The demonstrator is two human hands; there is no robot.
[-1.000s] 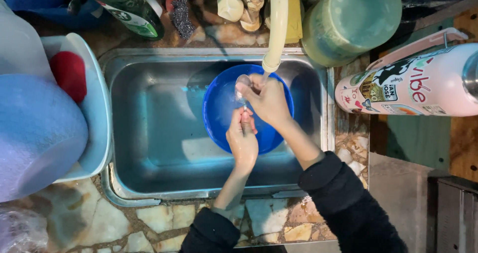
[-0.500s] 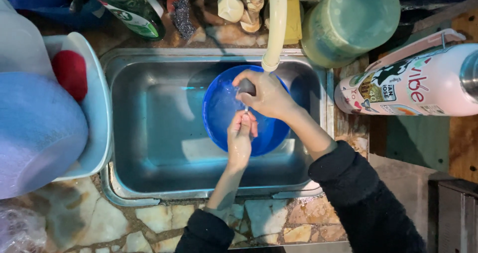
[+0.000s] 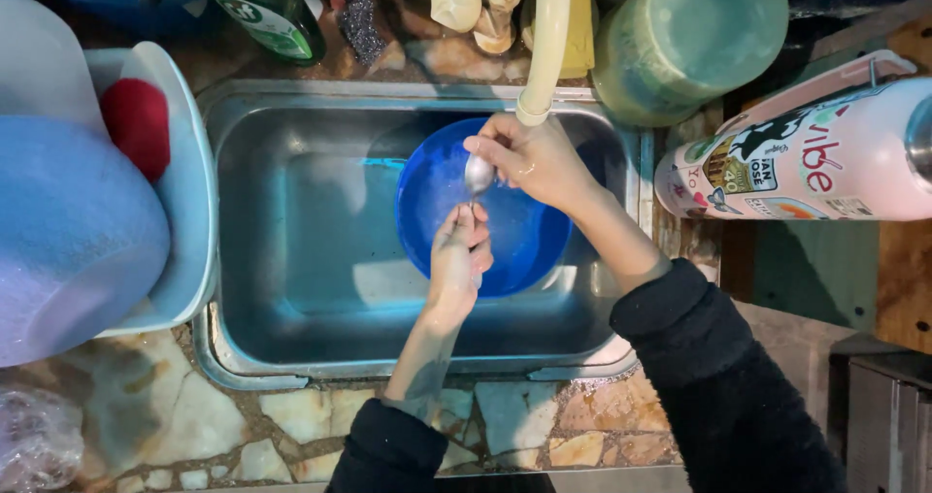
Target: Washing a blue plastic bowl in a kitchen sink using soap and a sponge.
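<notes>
Two hands engaged over blue bowl (image 3: 505,241) in steel sink (image 3: 291,260). Metal spoon (image 3: 478,175) handle pinched by left hand (image 3: 458,260); bowl end gripped by right hand (image 3: 529,158), at 6 o'clock of faucet hose (image 3: 544,47). Risk judged: wet spoon slipped, dropped into bowl.

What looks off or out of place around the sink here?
Little does. A pale hose is pushed over the tap, and a stickered pink bottle lies on its side right of the steel sink. Both hands, left hand and right hand, hold a spoon over the blue bowl.
</notes>
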